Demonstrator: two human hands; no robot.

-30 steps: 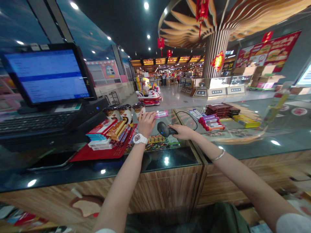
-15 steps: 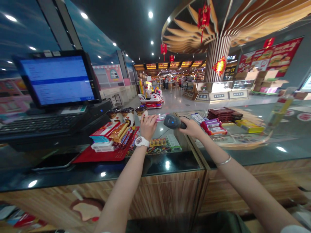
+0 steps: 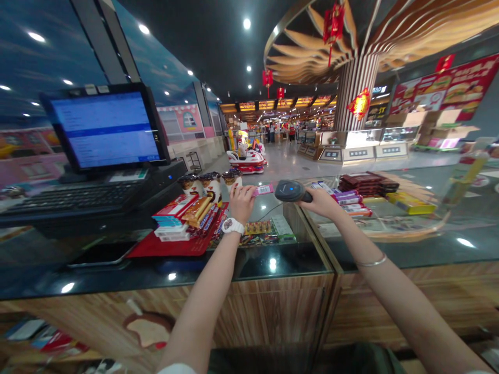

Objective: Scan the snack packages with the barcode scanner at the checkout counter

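Head view: glossy counter, with a lit shopping hall beyond; near frame centre, a slim pink packet bearing a pale patch, one end pinched by the fingers of the left hand; the right hand, fingers closed around a dark scanner

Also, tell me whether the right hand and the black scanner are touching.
Touching. The head view shows the right hand closed around the handle of the black scanner, with no gap between fingers and handle.

A pink packet is near a dark scanner.
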